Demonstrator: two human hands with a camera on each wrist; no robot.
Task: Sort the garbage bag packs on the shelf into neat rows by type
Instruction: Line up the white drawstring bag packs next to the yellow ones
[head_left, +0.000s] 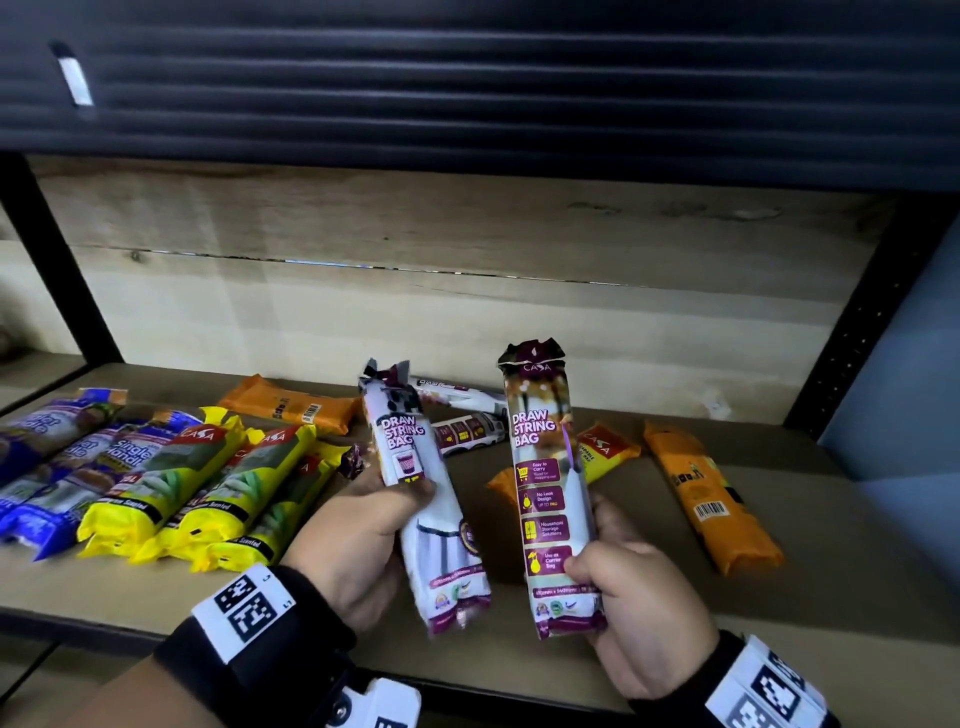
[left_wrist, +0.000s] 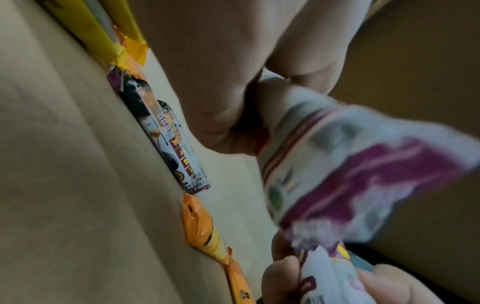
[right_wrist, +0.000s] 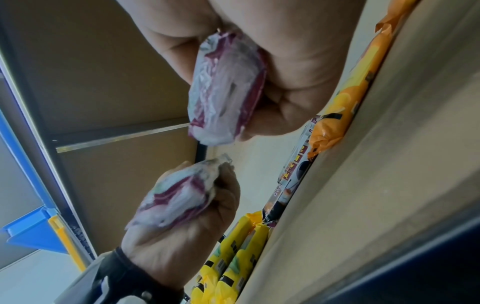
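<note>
Two drawstring-bag packs are off the shelf (head_left: 779, 613) and upright over its front edge. The left hand (head_left: 343, 540) has its fingers (head_left: 415, 488) curled round the lower half of the left drawstring pack (head_left: 415, 467), which tilts slightly; the right hand (head_left: 644, 613) grips the right drawstring pack (head_left: 550, 499) low down, thumb across its front.

Sorting looks partly done. Toward the shelf's left end, the blue packs (head_left: 52, 467) and next to them the yellow packs (head_left: 208, 493) already lie side by side in slanted rows.

What is left, by my reading: two more drawstring packs (head_left: 467, 415) lie loose near the middle of the shelf toward the back edge, and the orange packs (head_left: 711, 499) are scattered, one near the back, others toward the right end, pointing different ways. A yellow-and-red pack (head_left: 608, 447) sits among them. The purple-and-white and orange types have no row yet.
</note>
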